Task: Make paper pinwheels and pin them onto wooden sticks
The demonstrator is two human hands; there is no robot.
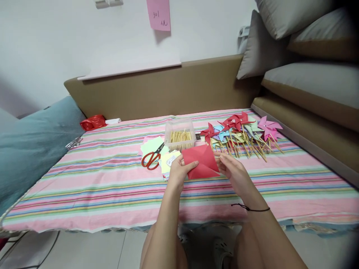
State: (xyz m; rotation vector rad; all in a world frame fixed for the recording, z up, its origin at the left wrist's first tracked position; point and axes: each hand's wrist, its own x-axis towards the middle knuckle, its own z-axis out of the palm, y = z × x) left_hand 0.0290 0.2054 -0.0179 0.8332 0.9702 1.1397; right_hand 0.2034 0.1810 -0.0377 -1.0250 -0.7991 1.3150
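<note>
My left hand point(179, 170) is closed on a red paper square point(200, 162), its thumb lying on top near the left edge. The sheet has slits running in from its corners. At its right edge, my right hand point(230, 168) has its fingertips against the paper, partly hidden behind it. Just left of my left hand are a stack of pale yellow paper squares point(166, 164) and scissors point(153, 157) with red-orange handles. Beyond the sheet stands a clear plastic box point(180, 129) full of thin wooden sticks point(181, 136).
Finished paper pinwheels point(238, 130) on sticks lie heaped at the right. A red plastic bag point(93, 122) sits at the far left. A striped cloth point(98, 179) covers the seat, with a brown backrest point(157, 91) behind and grey cushions point(314, 82) stacked at the right.
</note>
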